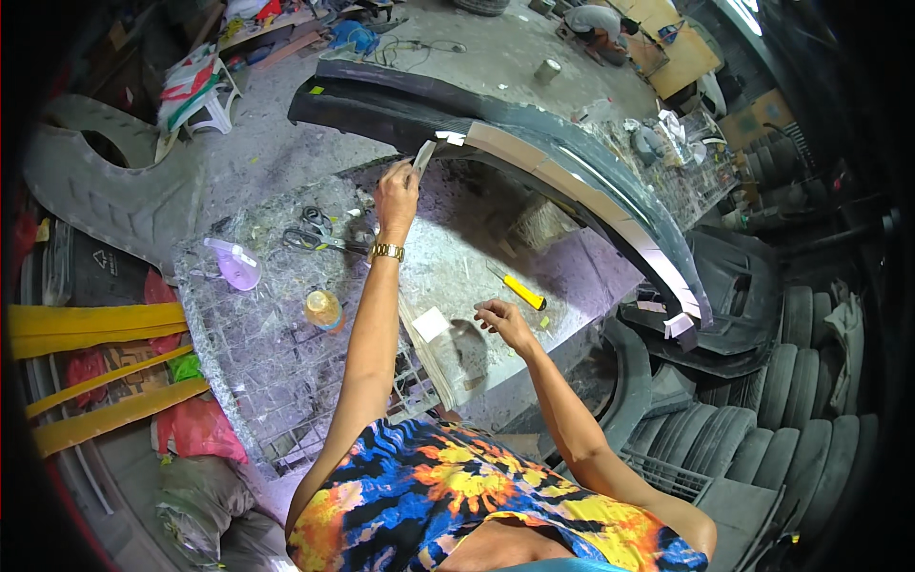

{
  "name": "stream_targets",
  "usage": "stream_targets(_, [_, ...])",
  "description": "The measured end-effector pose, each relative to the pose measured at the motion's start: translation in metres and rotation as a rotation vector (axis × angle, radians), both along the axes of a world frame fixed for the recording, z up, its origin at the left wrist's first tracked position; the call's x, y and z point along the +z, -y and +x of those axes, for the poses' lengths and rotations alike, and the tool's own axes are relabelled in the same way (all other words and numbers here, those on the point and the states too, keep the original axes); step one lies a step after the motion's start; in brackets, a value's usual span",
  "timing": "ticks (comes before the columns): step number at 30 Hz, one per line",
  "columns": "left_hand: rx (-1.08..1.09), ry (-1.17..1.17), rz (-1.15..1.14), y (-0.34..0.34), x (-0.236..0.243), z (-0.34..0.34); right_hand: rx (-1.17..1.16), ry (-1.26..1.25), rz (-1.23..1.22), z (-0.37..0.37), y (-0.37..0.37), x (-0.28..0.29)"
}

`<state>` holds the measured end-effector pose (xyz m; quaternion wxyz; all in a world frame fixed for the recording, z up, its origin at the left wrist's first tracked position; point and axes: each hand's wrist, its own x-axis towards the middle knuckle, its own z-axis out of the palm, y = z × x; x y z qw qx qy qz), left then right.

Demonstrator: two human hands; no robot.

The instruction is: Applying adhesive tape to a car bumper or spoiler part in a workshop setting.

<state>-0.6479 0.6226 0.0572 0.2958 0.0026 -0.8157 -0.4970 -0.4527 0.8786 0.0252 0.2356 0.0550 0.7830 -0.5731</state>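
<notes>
A long, curved dark car bumper (410, 100) lies across the far side of the worktable, with tan and white strips (543, 160) along its edge. My left hand (396, 198), a gold watch at its wrist, reaches to the bumper and pinches a thin, flat greyish piece (423, 158) against its near edge. Loosely curled, my right hand (505, 322) hovers over the table with no object visible in it. Close by are a yellow utility knife (524, 292) and a small white square (431, 324), which rests by a stack of long thin strips (434, 367).
Scissors (315, 231), a spray bottle (234, 263) and an amber jar (324, 310) stand or lie on the table's left half. Tyres (710, 419) fill the right side. Yellow strips (95, 326) jut in at left. Another person (599, 30) crouches far off.
</notes>
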Motion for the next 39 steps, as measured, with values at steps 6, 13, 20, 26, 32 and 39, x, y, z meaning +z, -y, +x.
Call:
stream_targets(6, [0.001, -0.031, -0.022, -0.007, -0.006, -0.007, 0.004, 0.011, 0.007, 0.002, 0.0, 0.001])
stream_targets(13, [-0.002, -0.083, -0.032, -0.007, -0.009, -0.014, 0.005, 0.029, 0.017, 0.002, -0.004, 0.003])
stream_targets(20, [0.015, 0.017, -0.012, 0.008, -0.006, -0.007, 0.018, 0.048, 0.044, 0.012, 0.0, 0.001])
stream_targets(26, [-0.046, -0.05, 0.028, -0.008, -0.013, -0.015, -0.016, 0.019, 0.051, 0.011, 0.0, 0.001])
stream_targets(32, [0.006, 0.007, -0.125, 0.04, -0.064, -0.031, 0.092, -0.028, 0.04, -0.005, 0.013, -0.021])
stream_targets(39, [-0.077, -0.051, -0.192, 0.001, -0.034, -0.021, -0.01, -0.068, -0.003, 0.021, 0.0, -0.02])
